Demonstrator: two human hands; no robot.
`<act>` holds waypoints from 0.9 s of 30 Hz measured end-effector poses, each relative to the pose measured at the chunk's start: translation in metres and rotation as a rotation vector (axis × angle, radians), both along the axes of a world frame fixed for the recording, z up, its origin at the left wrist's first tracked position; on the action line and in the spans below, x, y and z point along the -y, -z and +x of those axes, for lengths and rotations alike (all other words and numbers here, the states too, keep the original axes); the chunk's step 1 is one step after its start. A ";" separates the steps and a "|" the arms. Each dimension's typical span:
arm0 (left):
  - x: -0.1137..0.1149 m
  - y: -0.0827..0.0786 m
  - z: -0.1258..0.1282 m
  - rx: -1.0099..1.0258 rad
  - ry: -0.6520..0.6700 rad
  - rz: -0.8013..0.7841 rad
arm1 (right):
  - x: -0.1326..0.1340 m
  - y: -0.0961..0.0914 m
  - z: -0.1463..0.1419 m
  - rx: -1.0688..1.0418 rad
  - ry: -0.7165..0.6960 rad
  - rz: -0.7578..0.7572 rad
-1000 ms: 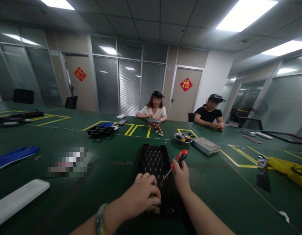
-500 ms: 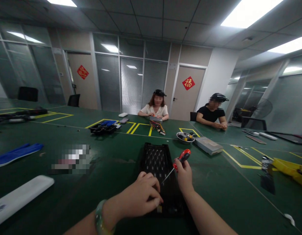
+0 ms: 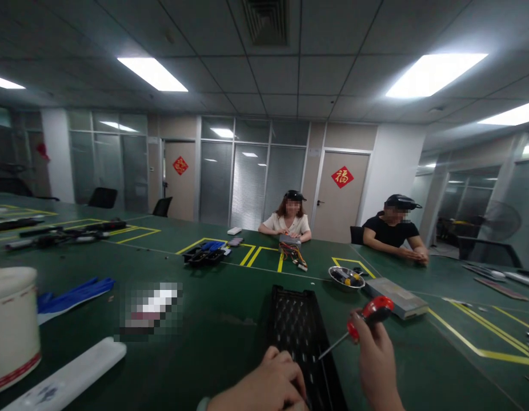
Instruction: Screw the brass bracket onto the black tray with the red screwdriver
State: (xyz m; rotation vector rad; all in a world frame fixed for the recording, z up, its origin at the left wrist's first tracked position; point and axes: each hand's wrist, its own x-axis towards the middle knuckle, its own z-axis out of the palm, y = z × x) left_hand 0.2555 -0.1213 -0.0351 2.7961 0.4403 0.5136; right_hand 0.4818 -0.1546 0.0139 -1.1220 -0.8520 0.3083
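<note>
My right hand [image 3: 376,359] is shut on a screwdriver [image 3: 359,325] with a red and black handle, its thin steel shaft pointing down-left toward a black perforated panel [image 3: 301,331]. The panel lies flat on the green table [image 3: 230,365], and its near end runs out of the bottom of the view. My left hand [image 3: 264,385] rests curled at that near end, low in the frame. The fingers hide whatever lies under them. The screwdriver tip is clear of the panel's surface.
A steel bowl of small tools [image 3: 345,277] and a flat grey metal box [image 3: 395,299] sit just beyond my right hand. At left stand a white tub [image 3: 11,325], a white slab [image 3: 63,368] and blue gloves [image 3: 76,297]. Two seated co-workers [image 3: 292,220] [image 3: 391,234] face me across the table.
The view has tilted upward, so both hands sit lower in the frame and the white tub has appeared at left. My right hand and screwdriver have shifted right.
</note>
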 end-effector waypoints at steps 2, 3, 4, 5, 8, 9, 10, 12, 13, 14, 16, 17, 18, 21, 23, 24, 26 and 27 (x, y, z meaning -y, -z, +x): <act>-0.004 0.005 0.001 0.015 -0.004 0.004 | 0.004 -0.010 -0.001 -0.003 -0.013 -0.037; -0.003 0.005 0.000 0.030 -0.022 -0.009 | 0.006 -0.014 -0.002 -0.010 -0.021 -0.056; 0.000 0.003 0.000 0.044 -0.044 -0.027 | 0.008 -0.016 -0.004 -0.017 -0.030 -0.063; 0.004 -0.001 -0.001 0.053 -0.066 -0.048 | 0.009 -0.017 -0.005 -0.023 -0.043 -0.062; 0.015 -0.014 -0.004 0.053 -0.086 -0.089 | 0.014 -0.011 -0.009 -0.044 -0.113 -0.033; 0.018 -0.017 -0.005 0.057 -0.093 -0.100 | 0.016 -0.006 -0.009 -0.054 -0.137 -0.019; 0.019 -0.020 -0.005 0.060 -0.097 -0.112 | 0.019 0.000 -0.009 -0.069 -0.159 -0.003; 0.019 -0.023 -0.006 0.075 -0.097 -0.132 | 0.024 0.011 -0.008 -0.113 -0.184 0.043; 0.019 -0.023 -0.006 0.075 -0.094 -0.137 | 0.026 0.016 -0.007 -0.131 -0.191 0.067; 0.018 -0.024 -0.006 0.074 -0.090 -0.143 | 0.029 0.020 -0.006 -0.143 -0.198 0.091; 0.018 -0.024 -0.005 0.066 -0.086 -0.153 | 0.033 0.024 -0.004 -0.138 -0.212 0.137; 0.017 -0.024 -0.005 0.062 -0.088 -0.157 | 0.034 0.024 -0.004 -0.127 -0.220 0.161; 0.017 -0.025 -0.004 0.057 -0.087 -0.161 | 0.035 0.024 -0.004 -0.115 -0.229 0.182; 0.017 -0.026 -0.003 0.049 -0.081 -0.164 | 0.035 0.023 -0.005 -0.088 -0.246 0.189; 0.017 -0.026 -0.003 0.046 -0.074 -0.164 | 0.035 0.024 -0.007 -0.076 -0.252 0.148; 0.017 -0.026 -0.003 0.046 -0.074 -0.164 | 0.035 0.026 -0.007 -0.068 -0.253 0.131; 0.016 -0.026 -0.004 0.047 -0.074 -0.164 | 0.036 0.027 -0.009 -0.048 -0.255 0.122; 0.016 -0.026 -0.004 0.046 -0.075 -0.164 | 0.036 0.028 -0.010 -0.039 -0.260 0.128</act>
